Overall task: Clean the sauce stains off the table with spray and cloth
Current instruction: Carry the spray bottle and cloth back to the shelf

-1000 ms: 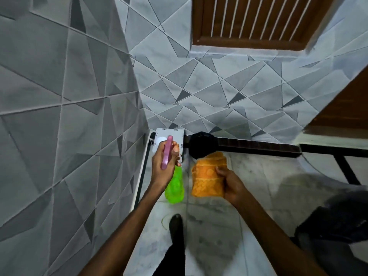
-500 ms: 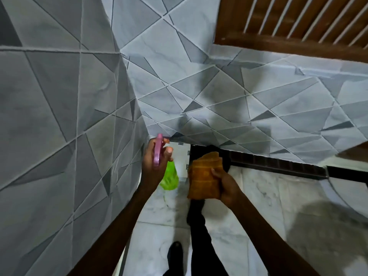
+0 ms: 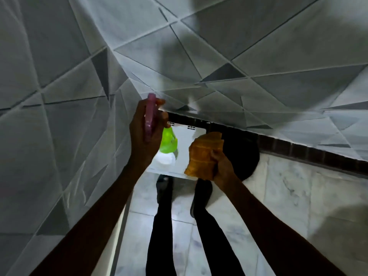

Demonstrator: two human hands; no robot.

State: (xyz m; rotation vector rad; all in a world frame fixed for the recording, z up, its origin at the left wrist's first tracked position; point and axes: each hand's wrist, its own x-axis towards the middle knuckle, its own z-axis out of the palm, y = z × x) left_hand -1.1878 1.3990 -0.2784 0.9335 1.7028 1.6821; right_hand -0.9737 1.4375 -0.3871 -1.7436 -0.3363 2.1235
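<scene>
Left hand [image 3: 142,136]: fingers curled round the pink head of the spray bottle [image 3: 168,140], green body hanging below and just right of the knuckles. Right hand [image 3: 223,169]: bunched tight on the orange cloth [image 3: 205,154], folds sticking up past the fingertips.

White table [image 3: 186,136] lies beneath and beyond both sets of fingers, tucked into the wall corner. The bottle is over its left part, the cloth over its right front edge. Neither seems to touch the top.

No sauce stains readable (top washed out by glare). Bottle's long axis runs roughly upright; nozzle heading unclear.

Likely next step: tip the nozzle down at the top, and the left hand is placed for it. Black round object [image 3: 245,154] just right of the cloth.
</scene>
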